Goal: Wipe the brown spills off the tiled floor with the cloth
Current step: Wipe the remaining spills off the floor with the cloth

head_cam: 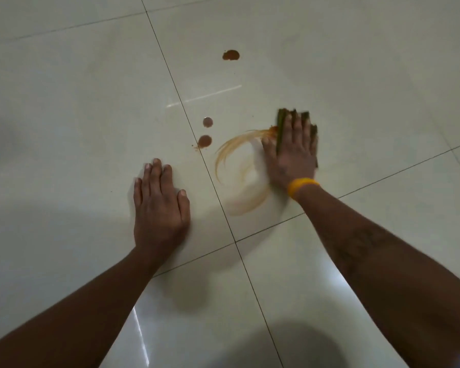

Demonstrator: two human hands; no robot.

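The floor (64,115) is pale glossy tile with dark grout lines crossing just below the hands. Wiping looks under way but far from finished: a long curved orange-brown smear (231,160) arcs over the tile right of the upright grout line, sweeping up to the cloth's left edge, which suggests one spill has been spread thin and not fully lifted.

The left hand (160,205) lies flat on the tile left of that line, fingers straight, grip released, apparently bracing the body. The right hand (292,152) presses flat on the cloth (280,128), fingers straight and spread over it rather than curled round it. The cloth is a dark green folded pad, mostly hidden under the palm, its left edge stained brown.

Three spots remain untouched: the largest spot (231,55) well beyond the cloth, and two small spots (208,122) (204,141) beside the grout line, left of the cloth. The next move probably calls for passing back over the smear, then leftward to the nearer spots, likely on a cleaner fold.
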